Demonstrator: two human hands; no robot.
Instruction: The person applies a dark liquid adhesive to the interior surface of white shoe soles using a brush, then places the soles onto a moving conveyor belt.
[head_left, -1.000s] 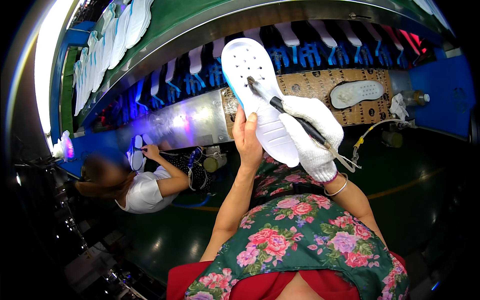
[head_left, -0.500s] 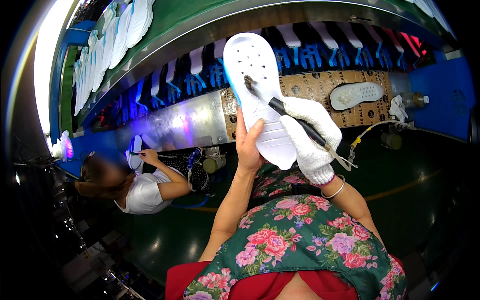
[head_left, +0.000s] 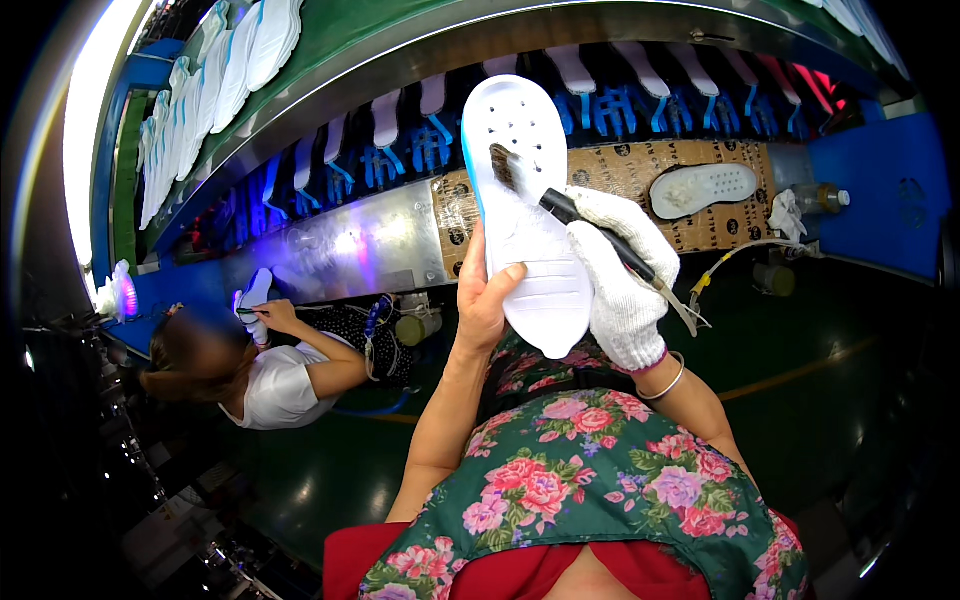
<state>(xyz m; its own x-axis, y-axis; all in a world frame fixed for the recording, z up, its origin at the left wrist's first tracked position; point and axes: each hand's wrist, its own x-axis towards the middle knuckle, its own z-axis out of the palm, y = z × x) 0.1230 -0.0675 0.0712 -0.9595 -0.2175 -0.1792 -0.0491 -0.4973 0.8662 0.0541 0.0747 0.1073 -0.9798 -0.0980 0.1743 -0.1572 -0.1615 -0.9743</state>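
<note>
A white shoe sole (head_left: pixel 540 240) with small holes toward its far end is held up in front of me. My left hand (head_left: pixel 487 300), bare, grips its left edge with the thumb on the upper face. In my right hand (head_left: pixel 630 265), which wears a white knitted glove, is a black-handled brush (head_left: pixel 600 235) with a thin tube trailing from its near end. The brush's brown bristles (head_left: pixel 508 168) rest against the sole just below the holes.
Another sole (head_left: pixel 703 190) lies on a cardboard sheet (head_left: pixel 610 170) on the metal bench. Beside it are a crumpled white cloth (head_left: pixel 787 214) and a bottle (head_left: pixel 825 199). Soles hang on a rack (head_left: pixel 385 165) behind. At left a co-worker (head_left: pixel 290 375) handles a sole.
The sole has shifted slightly right and nearer to me, with both hands following. The bristles look more blurred and stay near the same part of the sole.
</note>
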